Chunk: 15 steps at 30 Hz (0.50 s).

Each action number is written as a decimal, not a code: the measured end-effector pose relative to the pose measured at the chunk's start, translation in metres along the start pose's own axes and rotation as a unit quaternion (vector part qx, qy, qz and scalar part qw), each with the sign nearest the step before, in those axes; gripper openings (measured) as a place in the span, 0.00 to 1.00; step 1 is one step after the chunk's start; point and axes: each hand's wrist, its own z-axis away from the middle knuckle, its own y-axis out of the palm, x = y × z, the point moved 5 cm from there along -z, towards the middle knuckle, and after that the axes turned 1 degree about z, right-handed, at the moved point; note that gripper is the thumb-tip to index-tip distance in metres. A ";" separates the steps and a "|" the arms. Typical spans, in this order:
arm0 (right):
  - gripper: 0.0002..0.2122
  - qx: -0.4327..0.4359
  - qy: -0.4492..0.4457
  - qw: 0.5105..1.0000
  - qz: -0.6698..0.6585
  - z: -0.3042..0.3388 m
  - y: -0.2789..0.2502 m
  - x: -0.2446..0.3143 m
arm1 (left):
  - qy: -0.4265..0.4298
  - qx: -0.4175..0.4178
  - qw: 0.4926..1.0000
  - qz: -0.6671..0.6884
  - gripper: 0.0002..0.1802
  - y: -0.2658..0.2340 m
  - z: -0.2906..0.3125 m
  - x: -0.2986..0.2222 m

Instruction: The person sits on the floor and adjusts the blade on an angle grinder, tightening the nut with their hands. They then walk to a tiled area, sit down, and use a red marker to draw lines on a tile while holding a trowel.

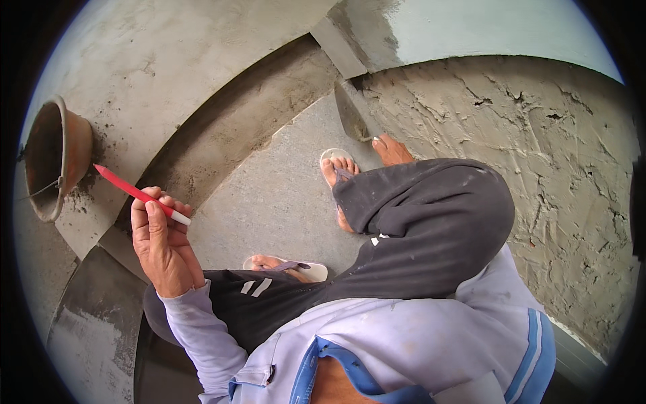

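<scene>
My left hand [165, 246] is raised at the left. It pinches a thick red pencil [128, 188] between thumb and fingers. The pencil's pointed end is toward the upper left and its white end sticks out past my fingers. Beyond my right knee, my right hand [393, 150] is closed at the handle end of a pointing trowel [350, 111]. The grey, tapered blade points away from me, toward the far corner of the floor. My leg hides the wrist, and most of the grip is out of sight.
A mortar-stained bucket [79, 145] with a wire handle stands at the left. Rough, wet-looking mortar [525, 155] covers the surface at the right. A raised concrete edge [229, 87] curves along the far left. My sandalled feet rest on the grey floor [259, 195].
</scene>
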 end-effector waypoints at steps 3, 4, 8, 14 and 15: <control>0.16 0.002 0.001 1.000 0.010 0.004 0.000 -0.001 | -0.014 0.004 0.999 0.037 0.12 -0.005 0.004 -0.003; 0.16 0.001 0.002 1.000 0.012 0.002 0.002 -0.003 | -0.008 0.019 0.999 0.036 0.12 -0.004 0.003 -0.005; 0.17 -0.015 -0.011 1.000 0.015 -0.008 -0.001 -0.011 | -0.019 -0.034 0.998 0.043 0.12 -0.014 0.012 -0.006; 0.14 0.031 -0.076 0.996 0.033 -0.021 -0.021 0.013 | -0.021 -0.028 0.998 0.055 0.12 -0.016 0.013 -0.009; 0.13 0.057 -0.085 0.993 0.052 -0.016 -0.025 0.023 | -0.031 -0.040 0.997 0.056 0.12 -0.017 0.016 -0.006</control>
